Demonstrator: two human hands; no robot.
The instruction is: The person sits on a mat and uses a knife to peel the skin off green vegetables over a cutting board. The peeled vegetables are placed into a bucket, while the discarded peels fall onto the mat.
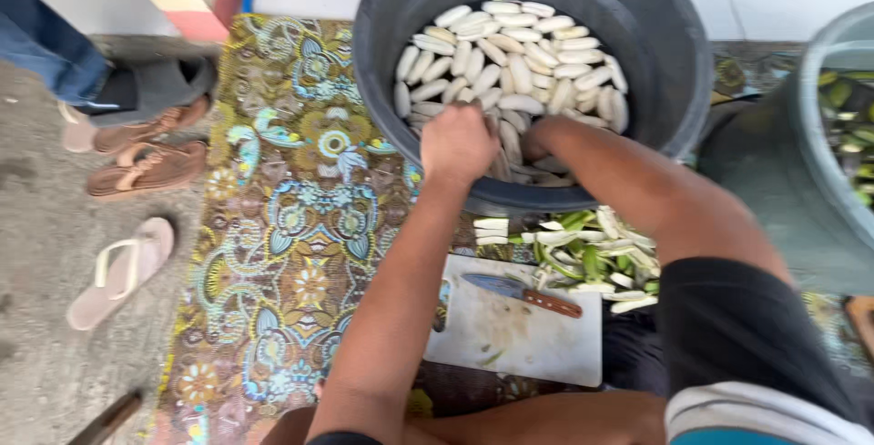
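Note:
A dark grey bucket (674, 54) stands on the mat ahead of me, filled with several peeled white bananas (519, 54). Both my arms reach into its near side. My left hand (455, 142) rests knuckles-up on the bananas, its fingers curled down among them and hidden. My right hand (539, 140) is mostly buried in the bananas beside it, with only the wrist and part of the hand showing. Whether either hand grips a banana cannot be told.
A white cutting board (510, 331) lies by my knees with a wooden-handled knife (533, 293) on it. Green peels (592, 254) are heaped beside it. A grey tub (810, 136) of peels stands at the right. On the left are a patterned mat (291, 217), sandals (146, 167), a pink flip-flop (118, 272) and another person's jeans leg (41, 40).

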